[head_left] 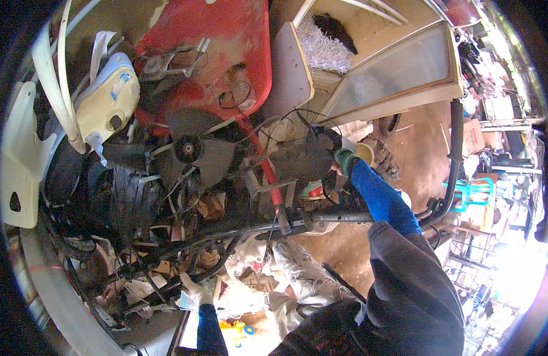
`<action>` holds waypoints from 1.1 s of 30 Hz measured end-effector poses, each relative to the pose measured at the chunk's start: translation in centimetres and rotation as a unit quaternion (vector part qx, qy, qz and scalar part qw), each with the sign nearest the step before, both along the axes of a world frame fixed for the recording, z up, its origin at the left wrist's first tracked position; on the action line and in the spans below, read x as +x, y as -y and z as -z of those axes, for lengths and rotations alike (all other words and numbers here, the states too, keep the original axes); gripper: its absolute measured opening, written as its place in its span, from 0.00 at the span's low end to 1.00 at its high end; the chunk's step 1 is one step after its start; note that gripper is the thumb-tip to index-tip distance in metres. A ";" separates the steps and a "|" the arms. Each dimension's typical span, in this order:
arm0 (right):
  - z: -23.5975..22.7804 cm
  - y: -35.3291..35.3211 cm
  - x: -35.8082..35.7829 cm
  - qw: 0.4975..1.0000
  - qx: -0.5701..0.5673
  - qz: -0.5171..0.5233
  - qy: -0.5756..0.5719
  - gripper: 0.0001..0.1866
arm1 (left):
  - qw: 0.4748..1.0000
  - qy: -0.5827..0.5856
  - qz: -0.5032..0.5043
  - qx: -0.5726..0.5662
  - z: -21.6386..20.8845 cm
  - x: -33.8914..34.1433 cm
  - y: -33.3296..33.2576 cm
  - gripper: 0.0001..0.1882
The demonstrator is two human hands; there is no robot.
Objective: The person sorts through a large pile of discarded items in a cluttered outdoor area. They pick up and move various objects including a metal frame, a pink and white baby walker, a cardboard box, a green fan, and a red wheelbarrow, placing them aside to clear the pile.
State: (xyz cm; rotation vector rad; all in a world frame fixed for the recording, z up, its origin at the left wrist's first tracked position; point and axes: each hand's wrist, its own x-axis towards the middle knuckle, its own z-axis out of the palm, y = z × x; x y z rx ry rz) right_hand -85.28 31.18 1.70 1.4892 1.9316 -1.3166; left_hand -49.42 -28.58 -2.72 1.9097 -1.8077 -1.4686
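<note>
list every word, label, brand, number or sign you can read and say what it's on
Nothing reads clearly.
Cream plastic tank-shaped piece: blue marking, too blurred to read.
Brown cardboard box: any print too small to read.
Dark grey sweatshirt: faint reddish marks, unreadable.
Long black metal tube: no lettering visible.

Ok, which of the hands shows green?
The right hand, beside the dark cylindrical part; the left hand, lower in the picture, looks pale with no green visible.
</note>
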 end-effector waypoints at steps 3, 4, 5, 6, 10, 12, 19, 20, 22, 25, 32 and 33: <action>0.5 0.6 0.0 0.992 -0.050 0.115 -0.027 0.18 | 1.000 -0.026 -0.009 0.007 0.7 0.6 0.3 0.39; 0.7 0.6 0.0 0.990 -0.058 0.122 -0.026 0.18 | 0.996 -0.075 -0.025 0.034 1.0 0.7 0.4 0.40; 1.0 0.7 -0.2 0.988 -0.066 0.134 -0.024 0.18 | 0.997 -0.074 0.004 0.027 1.4 0.8 0.4 0.38; 1.2 0.7 -0.2 0.987 -0.073 0.141 -0.023 0.18 | 0.991 -0.121 0.059 0.011 1.7 0.7 0.3 0.36; 2.3 0.3 -1.1 0.980 -0.089 0.175 -0.018 0.19 | 0.991 -0.113 0.063 0.025 1.1 -0.3 -0.1 0.36; 2.5 0.1 -1.4 0.977 -0.102 0.184 -0.020 0.19 | 0.995 -0.078 0.037 0.043 -0.7 -1.1 -0.4 0.40; 0.6 1.0 0.6 0.981 -0.145 0.127 -0.009 0.21 | 0.968 0.072 0.191 0.146 -9.0 -2.8 -4.5 0.42; 0.3 1.0 1.2 0.991 -0.126 0.038 0.006 0.22 | 0.987 0.031 0.087 0.132 -9.5 -3.2 -6.6 0.36; 0.3 0.9 2.2 0.973 0.015 -0.231 0.028 0.23 | 0.988 -0.004 0.154 0.017 -10.4 -4.9 -12.6 0.39; 1.5 -0.6 3.3 0.764 0.237 -0.599 0.034 0.24 | 0.884 -0.101 0.443 -0.113 -11.4 -10.5 -19.8 0.31; 2.1 -3.6 5.9 0.811 0.098 -0.576 -0.042 0.22 | 0.772 0.004 0.635 -0.045 -10.1 -21.4 -27.0 0.32; 0.8 -3.5 5.7 0.770 0.118 -0.627 -0.004 0.21 | 0.772 -0.004 0.630 -0.085 -9.9 -21.0 -26.7 0.32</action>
